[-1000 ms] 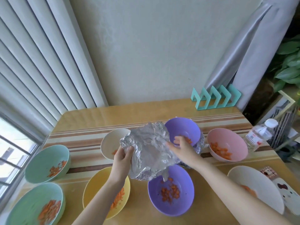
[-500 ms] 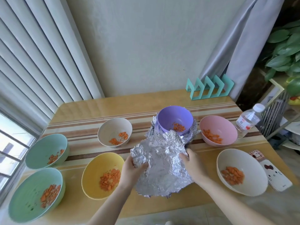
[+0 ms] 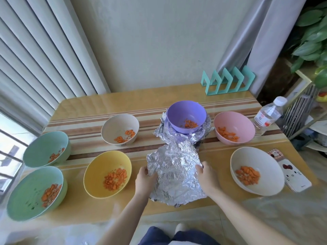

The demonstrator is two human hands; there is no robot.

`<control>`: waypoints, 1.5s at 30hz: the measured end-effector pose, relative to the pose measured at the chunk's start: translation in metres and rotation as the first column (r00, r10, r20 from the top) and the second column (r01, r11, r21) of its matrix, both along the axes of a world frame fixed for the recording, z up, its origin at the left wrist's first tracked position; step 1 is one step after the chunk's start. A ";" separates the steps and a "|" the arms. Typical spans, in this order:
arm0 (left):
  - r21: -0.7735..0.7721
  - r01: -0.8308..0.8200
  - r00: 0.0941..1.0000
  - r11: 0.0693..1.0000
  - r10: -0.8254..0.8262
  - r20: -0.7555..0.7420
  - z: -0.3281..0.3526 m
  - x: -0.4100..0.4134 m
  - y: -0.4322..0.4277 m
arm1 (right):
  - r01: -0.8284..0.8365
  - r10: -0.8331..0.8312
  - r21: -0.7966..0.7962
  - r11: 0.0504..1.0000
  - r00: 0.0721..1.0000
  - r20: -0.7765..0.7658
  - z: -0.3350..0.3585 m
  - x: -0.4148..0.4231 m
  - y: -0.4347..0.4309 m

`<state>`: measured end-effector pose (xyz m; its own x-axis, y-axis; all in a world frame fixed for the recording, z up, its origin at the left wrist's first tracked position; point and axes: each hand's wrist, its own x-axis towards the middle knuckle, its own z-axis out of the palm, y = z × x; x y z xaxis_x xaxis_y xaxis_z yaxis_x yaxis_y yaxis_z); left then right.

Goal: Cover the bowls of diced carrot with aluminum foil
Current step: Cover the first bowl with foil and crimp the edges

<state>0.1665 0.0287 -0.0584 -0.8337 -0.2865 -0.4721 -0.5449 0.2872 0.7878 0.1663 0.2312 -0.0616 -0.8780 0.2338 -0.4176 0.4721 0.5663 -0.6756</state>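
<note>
Head view: a crumpled foil sheet (image 3: 174, 175) lies domed on the table (image 3: 99, 207) directly between the two hands; what it covers is hidden. The left hand (image 3: 145, 179) grips the sheet's left edge with curled fingers, and the right hand (image 3: 206, 175) curls over its right edge, so both hands hold the foil from opposite sides.

Beyond the hands, a purple bowl (image 3: 186, 114) of diced carrot stands uncovered on a second piece of foil (image 3: 174, 137), whose near edge touches the held sheet. Just left of the left hand sits a yellow bowl (image 3: 99, 175), and farther left two green bowls (image 3: 44, 147) (image 3: 26, 188). A beige bowl (image 3: 115, 124) stands beyond the left hand. Right of the right hand is a white bowl (image 3: 247, 156), with a pink bowl (image 3: 235, 119) beyond it. All of these show carrot and no cover.
</note>
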 end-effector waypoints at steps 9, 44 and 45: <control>-0.017 0.034 0.999 0.999 -0.034 0.028 -0.007 0.022 0.000 | -0.035 0.035 -0.016 0.999 0.999 -0.007 0.004 0.034 0.009; -0.210 0.008 0.998 0.978 -0.021 -0.062 0.003 0.041 0.016 | -0.006 0.032 0.213 0.977 0.992 -0.120 0.012 0.016 0.008; -0.224 0.009 0.997 0.974 -0.027 -0.077 0.002 0.042 0.015 | -0.011 0.037 0.225 0.974 0.993 -0.112 0.011 0.014 0.008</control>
<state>0.2081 0.0438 -0.0568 -0.8716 -0.3620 -0.3304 -0.4768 0.4703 0.7426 0.1799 0.2390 -0.0504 -0.9234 0.2882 -0.2534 0.3835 0.7193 -0.5792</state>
